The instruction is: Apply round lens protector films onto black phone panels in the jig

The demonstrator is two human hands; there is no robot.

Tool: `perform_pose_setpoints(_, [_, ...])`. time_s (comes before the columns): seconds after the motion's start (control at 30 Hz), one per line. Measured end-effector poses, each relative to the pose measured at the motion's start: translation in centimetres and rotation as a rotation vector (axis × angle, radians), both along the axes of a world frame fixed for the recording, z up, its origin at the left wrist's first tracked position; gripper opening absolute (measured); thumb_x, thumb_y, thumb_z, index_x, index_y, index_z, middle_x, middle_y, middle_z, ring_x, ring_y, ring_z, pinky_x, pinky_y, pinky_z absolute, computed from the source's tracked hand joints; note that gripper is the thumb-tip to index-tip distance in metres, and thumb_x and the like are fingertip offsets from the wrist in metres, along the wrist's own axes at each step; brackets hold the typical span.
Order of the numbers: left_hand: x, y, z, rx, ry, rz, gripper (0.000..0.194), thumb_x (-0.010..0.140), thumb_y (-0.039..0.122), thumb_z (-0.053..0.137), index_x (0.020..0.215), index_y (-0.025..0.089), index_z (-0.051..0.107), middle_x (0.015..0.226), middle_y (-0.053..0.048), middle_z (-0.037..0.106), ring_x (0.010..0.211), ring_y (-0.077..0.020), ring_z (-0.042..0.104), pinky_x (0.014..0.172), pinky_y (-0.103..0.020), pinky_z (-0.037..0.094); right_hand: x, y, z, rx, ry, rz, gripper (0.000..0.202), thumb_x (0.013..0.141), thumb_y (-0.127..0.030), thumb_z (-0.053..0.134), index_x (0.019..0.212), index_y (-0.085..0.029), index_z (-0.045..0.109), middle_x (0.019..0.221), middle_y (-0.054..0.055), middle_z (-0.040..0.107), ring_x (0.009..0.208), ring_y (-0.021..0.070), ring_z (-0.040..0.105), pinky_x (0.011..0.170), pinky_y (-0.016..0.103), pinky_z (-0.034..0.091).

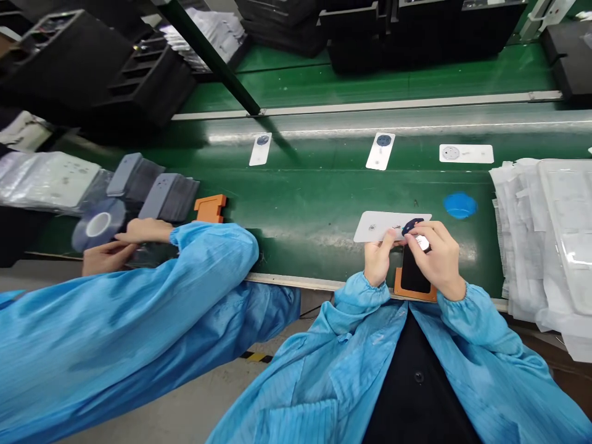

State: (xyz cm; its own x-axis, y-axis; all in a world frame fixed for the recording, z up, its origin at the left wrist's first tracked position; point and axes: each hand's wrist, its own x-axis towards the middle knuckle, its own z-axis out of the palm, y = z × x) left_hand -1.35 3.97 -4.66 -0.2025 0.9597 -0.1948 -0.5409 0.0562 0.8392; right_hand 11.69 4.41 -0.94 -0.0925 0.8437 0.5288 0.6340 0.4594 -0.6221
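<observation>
My left hand (378, 254) grips the lower edge of a white rounded panel (377, 226) between thumb and fingers, just above the green surface. With thumb and forefinger together, my right hand (437, 253) pinches a dark round piece (411, 226) at the panel's right end. Whether that piece is stuck to the panel or apart from it, I cannot tell. A small shiny silver-white patch (422, 242) shows by my right fingers. Below my hands lies an orange fixture (403, 292) with a dark flat plate (415, 271) in it, partly covered by the right hand.
White panels (380, 159) with round ends lie along the green conveyor (305, 213). A blue round patch (460, 205) and stacked white trays (567, 234) are on the right. At left, a co-worker's hands (148, 230) are near a tape roll (98, 225), grey stacked pieces (169, 197) and another orange fixture (210, 208).
</observation>
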Motion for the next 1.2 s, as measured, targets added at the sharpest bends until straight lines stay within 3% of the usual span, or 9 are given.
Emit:
perform_pose_setpoints(0.2, [0.5, -0.9, -0.1, 0.095, 0.144, 0.014, 0.059, 0.078, 0.067, 0.078, 0.108, 0.016, 0.080, 0.116, -0.012, 0.077, 0.115, -0.0296, 0.071, 0.107, -0.041, 0.055, -0.6, 0.3, 0.0, 0.029, 0.026, -0.088, 0.013, 0.097, -0.031, 0.063, 0.089, -0.025, 0.071, 0.101, 0.008, 0.073, 0.095, 0.0223, 0.072, 0.082, 0.038, 0.060])
perform_pose_setpoints(0.57, [0.4, -1.4, -0.2, 0.165, 0.317, -0.023, 0.048, 0.090, 0.061, 0.068, 0.111, 0.019, 0.081, 0.114, -0.010, 0.078, 0.115, -0.0280, 0.071, 0.110, -0.039, 0.052, -0.4, 0.4, 0.5, 0.041, 0.059, -0.070, 0.012, 0.095, -0.023, 0.059, 0.091, -0.025, 0.070, 0.101, 0.007, 0.074, 0.094, 0.0213, 0.072, 0.082, 0.037, 0.059])
perform_pose_setpoints(0.87, [0.6, -2.0, 0.5, 0.168, 0.378, -0.064, 0.046, 0.090, 0.051, 0.073, 0.123, 0.020, 0.077, 0.133, -0.009, 0.071, 0.133, -0.0304, 0.061, 0.121, -0.040, 0.043, -0.8, 1.3, -0.1, 0.060, 0.022, -0.136, 0.010, 0.092, -0.018, 0.056, 0.087, -0.024, 0.061, 0.098, 0.007, 0.070, 0.093, 0.0219, 0.069, 0.080, 0.036, 0.056])
perform_pose_setpoints(1.07, [0.9, -0.9, -0.2, 0.042, 0.258, -0.047, 0.043, 0.087, 0.047, 0.078, 0.119, 0.018, 0.077, 0.128, -0.009, 0.073, 0.131, -0.0302, 0.063, 0.116, -0.040, 0.049, -0.9, 2.3, -1.7, -0.021, -0.096, -0.119, 0.011, 0.090, -0.013, 0.050, 0.087, -0.023, 0.054, 0.092, 0.009, 0.062, 0.089, 0.0251, 0.059, 0.079, 0.039, 0.050])
perform_pose_setpoints(1.13, [0.2, 0.1, -0.4, -0.031, 0.128, 0.005, 0.048, 0.087, 0.047, 0.078, 0.124, 0.017, 0.074, 0.129, -0.011, 0.073, 0.122, -0.0302, 0.069, 0.109, -0.044, 0.055, 0.8, 3.6, -2.6, -0.082, -0.128, -0.153, 0.011, 0.087, -0.014, 0.053, 0.083, -0.024, 0.053, 0.090, 0.008, 0.061, 0.089, 0.0249, 0.057, 0.081, 0.039, 0.048])
perform_pose_setpoints(1.2, [-1.0, 1.0, -0.4, -0.073, 0.006, 0.068, 0.055, 0.088, 0.046, 0.077, 0.134, 0.018, 0.066, 0.131, -0.013, 0.071, 0.114, -0.0293, 0.073, 0.101, -0.046, 0.060, 3.9, 5.6, -3.7, -0.195, -0.135, -0.284, 0.012, 0.084, -0.016, 0.057, 0.077, -0.024, 0.051, 0.089, 0.008, 0.060, 0.087, 0.0237, 0.055, 0.081, 0.038, 0.046])
